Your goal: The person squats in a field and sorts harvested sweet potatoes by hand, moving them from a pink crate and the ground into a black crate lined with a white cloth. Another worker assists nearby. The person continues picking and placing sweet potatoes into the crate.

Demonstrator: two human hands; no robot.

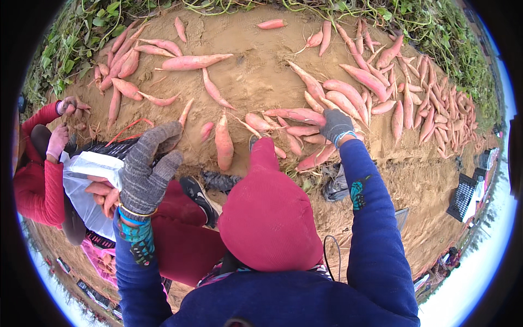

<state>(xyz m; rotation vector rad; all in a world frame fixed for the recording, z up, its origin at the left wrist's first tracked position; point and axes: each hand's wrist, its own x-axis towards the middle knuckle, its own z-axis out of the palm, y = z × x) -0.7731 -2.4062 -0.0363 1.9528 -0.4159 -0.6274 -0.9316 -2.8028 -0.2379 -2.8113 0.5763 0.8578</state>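
Left hand (pixel 146 169), grey glove, fingers spread wide, holding nothing; hovers above white-lined crate (pixel 90 163). Right hand (pixel 336 126), grey glove, fingers curled narrow onto a sweet potato (pixel 298 115) in the pile; cannot tell whether the grip is closed.

Risk, judged: the tuber lies touching its neighbours under the fingertips, so a pull could drag or skin those beside it.

Around: more sweet potatoes (pixel 192 61) scattered on soil beyond the fingers. Red cap (pixel 267 212) blocks the view between the hands. Another person's hand (pixel 58 140) sits at the crate, left of the left fingers.
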